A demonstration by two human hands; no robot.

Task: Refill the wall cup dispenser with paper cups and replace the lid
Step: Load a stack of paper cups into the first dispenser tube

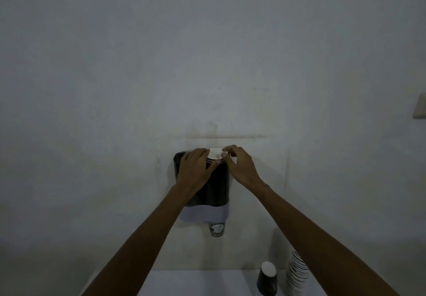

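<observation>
Dim grey wall [207, 53] fills most of the head view, with a white tabletop [196, 282] at the bottom edge. On the wall hangs the dark cup dispenser [216, 187], its pale lower band showing one cup's end poking out below. At its open top sits a stack of paper cups [215, 153], white rim upward, a few rims still proud of the housing. The left hand [193, 171] lies over the dispenser's upper left side, thumb against the stack; the right hand [239, 166] pinches the top rims between thumb and fingertips. Both hands are closed on the cups, lightly it seems.

The step looks like seating the stack. It would go best pressed straight down along the tube's axis, the left hand steadying the housing, with even pressure so that the thin rims do not crush. A spare cup [267, 277] and a tall reserve stack [297, 275] wait on the table at right. No lid can be made out.
</observation>
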